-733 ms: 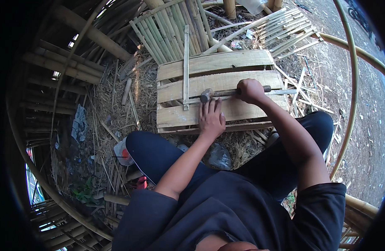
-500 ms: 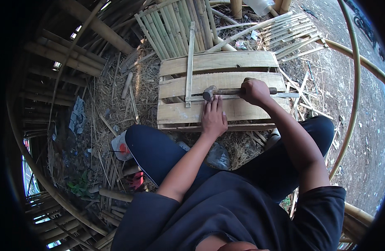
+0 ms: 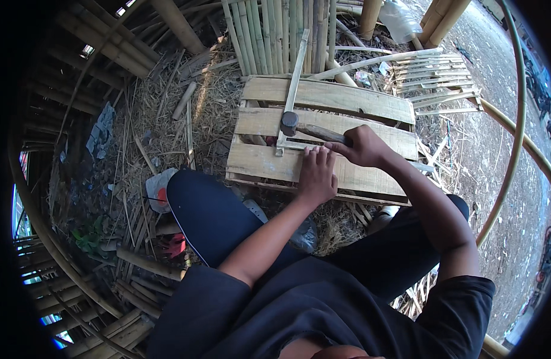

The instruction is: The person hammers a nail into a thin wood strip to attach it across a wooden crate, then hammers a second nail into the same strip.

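My right hand (image 3: 365,145) is closed round the wooden handle of a hammer (image 3: 317,130). Its dark head hangs over the near part of an upright bamboo strip (image 3: 297,72), close to where a second, crosswise strip (image 3: 298,145) meets it. Both strips lie on a low slatted wooden bench (image 3: 353,170). My left hand (image 3: 316,179) lies with fingers stretched forward, their tips on the crosswise strip just right of that corner. Right of my hands, the end of a flat strip sticks out past the bench; whether it is the same piece I cannot tell.
A panel of bamboo slats (image 3: 281,39) stands behind the bench. Split bamboo pieces (image 3: 434,81) lie at the back right, below a clear plastic container (image 3: 400,23). Straw and scraps cover the ground. A plastic cup (image 3: 162,190) is beside my left knee. A curved bamboo pole (image 3: 516,128) rises at right.
The hammer head has shifted left over the strips' corner, and its handle now slants. My right hand has come left and nearer. The left hand keeps its place on the strip; the whole view has shifted.
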A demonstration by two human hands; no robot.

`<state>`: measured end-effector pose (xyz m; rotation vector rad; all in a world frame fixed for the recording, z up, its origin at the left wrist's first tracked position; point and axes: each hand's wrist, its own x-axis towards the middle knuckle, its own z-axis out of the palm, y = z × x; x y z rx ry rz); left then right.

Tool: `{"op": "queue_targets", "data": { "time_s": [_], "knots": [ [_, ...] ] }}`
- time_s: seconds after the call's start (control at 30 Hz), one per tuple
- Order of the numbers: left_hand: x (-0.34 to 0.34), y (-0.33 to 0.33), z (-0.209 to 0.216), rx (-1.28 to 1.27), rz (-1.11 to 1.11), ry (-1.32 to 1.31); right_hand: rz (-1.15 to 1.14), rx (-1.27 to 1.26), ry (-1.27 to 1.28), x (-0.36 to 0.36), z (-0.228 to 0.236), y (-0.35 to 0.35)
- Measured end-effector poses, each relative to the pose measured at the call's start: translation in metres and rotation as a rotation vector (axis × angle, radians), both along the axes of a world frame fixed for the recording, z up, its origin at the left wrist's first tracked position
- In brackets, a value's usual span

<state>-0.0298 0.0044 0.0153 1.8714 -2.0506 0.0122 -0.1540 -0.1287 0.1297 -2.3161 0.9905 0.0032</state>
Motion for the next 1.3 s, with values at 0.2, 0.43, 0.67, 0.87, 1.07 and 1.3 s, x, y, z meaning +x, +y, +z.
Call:
{"op": "queue_targets", "data": {
  "time_s": [0.2, 0.43, 0.67, 0.87, 1.07, 1.3],
  "knots": [
    [-0.013, -0.009, -0.001, -0.016, 0.04, 0.171, 0.141, -0.055, 0.007, 0.013, -0.024, -0.024],
    [-0.012, -0.003, 0.002, 0.09, 0.042, -0.012, 0.331, -0.042, 0.023, 0.027, -0.025, -0.063],
    [-0.012, -0.006, -0.003, 0.063, 0.033, 0.13, 0.47, -0.092, -0.197, 0.024, -0.064, -0.083],
    [-0.011, -0.008, 0.0, 0.075, 0.033, 0.163, 0.502, -0.042, -0.168, 0.025, -0.074, -0.088],
    [-0.011, -0.008, -0.004, 0.057, 0.04, 0.16, 0.516, -0.05, -0.238, 0.034, -0.074, -0.084],
    [-0.01, -0.006, -0.003, 0.069, 0.036, 0.139, 0.497, -0.106, -0.187, 0.037, -0.064, -0.085]
  ]
}}
